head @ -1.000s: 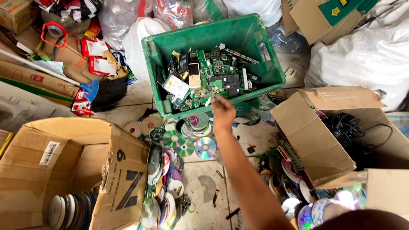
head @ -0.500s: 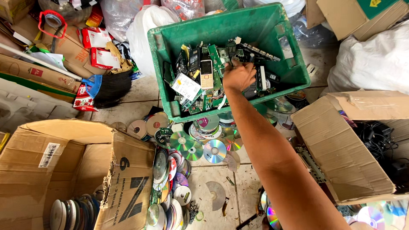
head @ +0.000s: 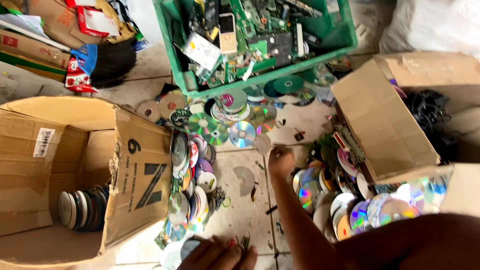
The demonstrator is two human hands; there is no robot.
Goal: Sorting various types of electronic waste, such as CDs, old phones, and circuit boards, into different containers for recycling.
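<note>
Down on the tiled floor [head: 240, 220], the right hand [head: 281, 161] sits at the end of a long, nearly straight forearm that runs up from the lower right of the view. Its fingers [head: 276, 151] are curled in toward the palm, pressed together in a loose fist; whether they pinch anything I cannot tell, since the knuckles hide the tips. Nearest to them is a pale broken disc piece [head: 262, 144], just beyond the fingertips and about touching them. Slightly farther out and to the left lies a shiny whole disc [head: 242, 134], flat on the floor, with a green-tinted disc [head: 209, 126] beside it. A half disc [head: 245, 180] lies to the left of the wrist, close by, its straight broken edge running roughly along the line of the forearm. To the right of the fingers a heap of iridescent discs [head: 350, 210] spills against an open cardboard box [head: 385, 120]. Well beyond the fingers stands the green plastic crate [head: 260, 82] of circuit boards.

The left hand [head: 220, 254] rests low at the bottom edge, fingers loosely spread and pointing away from the body, near a row of discs stacked on edge [head: 192, 185] along the flap of a large cardboard box [head: 75, 170]. The right hand is clearly the nearer one to the broken piece and the shiny disc.
</note>
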